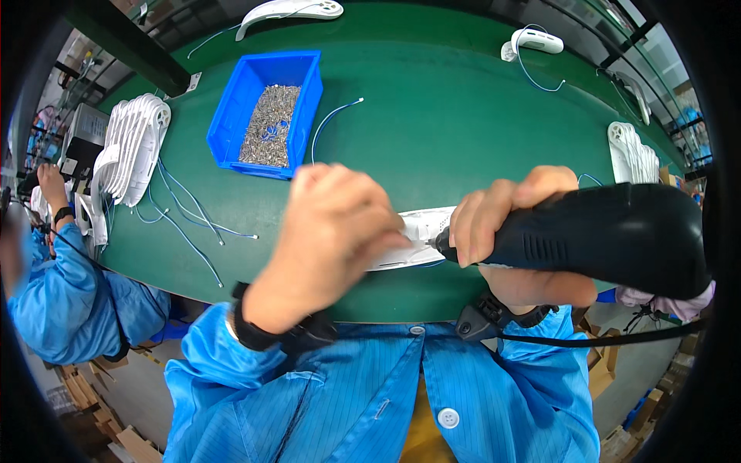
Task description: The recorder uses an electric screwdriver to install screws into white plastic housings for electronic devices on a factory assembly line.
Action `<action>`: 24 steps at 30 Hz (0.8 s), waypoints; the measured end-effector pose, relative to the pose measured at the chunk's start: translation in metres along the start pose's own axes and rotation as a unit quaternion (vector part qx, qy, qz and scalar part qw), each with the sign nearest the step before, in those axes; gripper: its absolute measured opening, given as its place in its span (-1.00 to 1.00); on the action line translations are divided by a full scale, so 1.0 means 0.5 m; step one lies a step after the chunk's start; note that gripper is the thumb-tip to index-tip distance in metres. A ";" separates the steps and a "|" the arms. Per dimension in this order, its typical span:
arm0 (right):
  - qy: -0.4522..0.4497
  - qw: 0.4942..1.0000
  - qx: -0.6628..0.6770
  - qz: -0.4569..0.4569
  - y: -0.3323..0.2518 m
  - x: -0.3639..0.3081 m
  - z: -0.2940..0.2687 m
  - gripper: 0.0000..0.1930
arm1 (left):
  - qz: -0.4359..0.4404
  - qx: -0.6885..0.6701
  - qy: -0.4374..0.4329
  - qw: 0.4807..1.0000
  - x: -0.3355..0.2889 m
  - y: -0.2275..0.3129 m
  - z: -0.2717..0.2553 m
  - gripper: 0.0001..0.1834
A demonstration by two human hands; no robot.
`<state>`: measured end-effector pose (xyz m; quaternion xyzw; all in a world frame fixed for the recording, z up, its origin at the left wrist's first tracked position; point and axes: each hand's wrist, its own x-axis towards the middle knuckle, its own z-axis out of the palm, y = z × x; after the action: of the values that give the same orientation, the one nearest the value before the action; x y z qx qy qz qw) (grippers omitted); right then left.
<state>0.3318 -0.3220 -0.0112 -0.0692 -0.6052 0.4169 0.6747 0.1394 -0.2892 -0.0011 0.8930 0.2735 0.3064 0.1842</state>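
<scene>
My right hand grips a black electric screwdriver lying almost level. Its tip points left onto a white plastic housing, which rests on the green table in front of me. My left hand is over the left end of that housing, fingers curled together in a pinch and a little blurred. Whatever it holds, if anything, is hidden. Both hands cover much of the housing, and a bit of blue cable shows under its near edge.
Beyond my left hand stands a blue bin of small metal screws. White housings with blue cables are stacked at left, more at right. A loose cable lies by the bin. A co-worker's arm is at far left.
</scene>
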 end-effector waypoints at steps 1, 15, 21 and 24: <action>0.000 1.000 -0.001 -0.002 -0.002 0.001 0.001 -0.19 | -0.009 -0.005 0.001 1.000 -0.005 0.014 0.018 -0.78; 0.063 0.997 -0.016 0.046 -0.077 0.013 0.022 -0.16 | -0.007 -0.015 -0.035 0.999 0.002 0.058 0.072 -0.81; 0.070 0.997 -0.037 0.024 -0.087 -0.006 -0.004 -0.15 | -0.063 -0.070 -0.019 0.995 0.005 0.068 0.071 -0.30; 0.109 0.992 -0.049 0.037 -0.090 -0.022 -0.012 -0.16 | -0.054 0.003 -0.060 0.997 -0.007 0.049 0.067 -0.21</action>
<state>0.3597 -0.3557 0.0056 -0.1692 -0.5450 0.4012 0.7165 0.1682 -0.3159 -0.0154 0.8941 0.3107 0.2414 0.2139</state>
